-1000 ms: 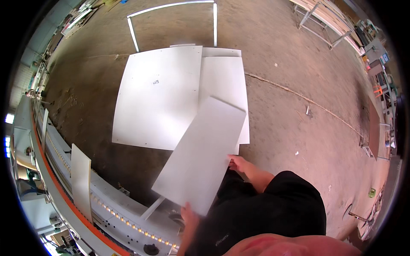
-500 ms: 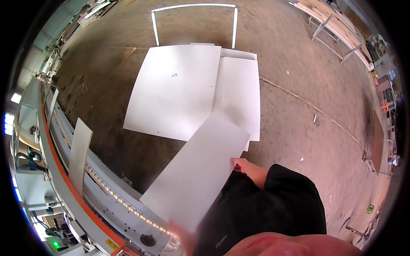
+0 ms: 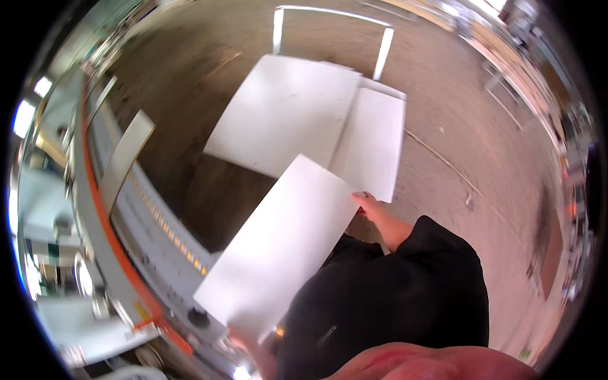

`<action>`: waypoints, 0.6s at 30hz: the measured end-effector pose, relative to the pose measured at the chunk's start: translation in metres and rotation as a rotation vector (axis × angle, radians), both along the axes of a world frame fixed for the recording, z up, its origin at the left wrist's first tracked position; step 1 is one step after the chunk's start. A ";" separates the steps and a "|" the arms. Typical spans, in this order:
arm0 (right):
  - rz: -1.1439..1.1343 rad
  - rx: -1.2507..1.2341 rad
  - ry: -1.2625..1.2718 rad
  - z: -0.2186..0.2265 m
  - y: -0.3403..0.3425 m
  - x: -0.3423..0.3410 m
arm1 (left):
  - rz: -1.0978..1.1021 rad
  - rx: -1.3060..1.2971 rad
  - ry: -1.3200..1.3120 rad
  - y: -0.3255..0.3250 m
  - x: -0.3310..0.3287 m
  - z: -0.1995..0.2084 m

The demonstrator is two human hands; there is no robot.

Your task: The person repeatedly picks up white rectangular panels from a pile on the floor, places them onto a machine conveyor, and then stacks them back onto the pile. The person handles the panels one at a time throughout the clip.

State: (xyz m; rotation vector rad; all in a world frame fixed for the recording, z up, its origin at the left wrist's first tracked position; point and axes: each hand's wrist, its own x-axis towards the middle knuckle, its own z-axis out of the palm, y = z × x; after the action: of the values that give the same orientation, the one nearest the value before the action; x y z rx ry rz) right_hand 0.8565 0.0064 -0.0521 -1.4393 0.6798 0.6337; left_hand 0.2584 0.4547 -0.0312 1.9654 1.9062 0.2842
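A white rectangular panel [image 3: 282, 244] is held tilted in front of my body, between the machine on the left and the stack of panels ahead. My right hand [image 3: 365, 204] grips its far right edge, the thumb lying on the top face. At the near left end my left hand [image 3: 244, 345] holds the same panel; its fingers are blurred and partly hidden beneath it. Ahead lies a large white panel [image 3: 285, 114] on the stack, with a narrower white panel [image 3: 373, 136] at its right.
A long machine with an orange strip [image 3: 95, 183] and a row of yellowish rollers [image 3: 168, 228] runs along the left. Another white panel [image 3: 126, 155] stands on it. A white cart handle [image 3: 332, 14] rises behind the stack. A workbench [image 3: 506, 69] stands far right.
My view has turned left, so the stack and cart appear farther right. The held panel has come up and nearer the machine, clear of the stack's near edge, still in both hands.
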 end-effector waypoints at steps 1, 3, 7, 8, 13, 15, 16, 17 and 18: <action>0.054 -0.033 0.015 0.000 0.000 -0.007 | 0.022 0.019 0.027 0.001 -0.010 -0.005; 0.272 0.135 0.052 -0.001 -0.013 -0.017 | -0.109 0.248 -0.066 0.016 -0.032 0.000; 0.764 0.044 0.105 0.045 0.019 -0.028 | -0.010 0.504 0.330 -0.010 -0.047 0.041; 0.859 0.021 0.070 0.044 0.023 -0.032 | 0.144 0.331 0.330 -0.007 -0.018 0.054; 1.255 0.034 -0.030 0.070 0.072 -0.073 | 0.291 0.428 0.221 -0.036 -0.025 0.061; 1.380 0.058 -0.225 0.071 0.077 -0.085 | 0.335 0.472 0.148 -0.051 -0.007 0.055; 1.400 0.051 -0.206 0.070 0.078 -0.085 | 0.344 0.503 0.128 -0.057 0.001 0.052; 1.424 0.045 -0.183 0.081 0.087 -0.095 | 0.407 0.500 0.039 -0.066 0.008 0.046; 1.438 0.036 -0.158 0.095 0.099 -0.106 | 0.460 0.496 -0.052 -0.069 0.018 0.042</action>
State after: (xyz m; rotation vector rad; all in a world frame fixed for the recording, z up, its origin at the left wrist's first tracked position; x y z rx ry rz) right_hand 0.7505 0.1049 0.0433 -1.7775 -0.6372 1.5606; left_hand 0.2765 0.3854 0.0105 1.7270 2.4074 1.0085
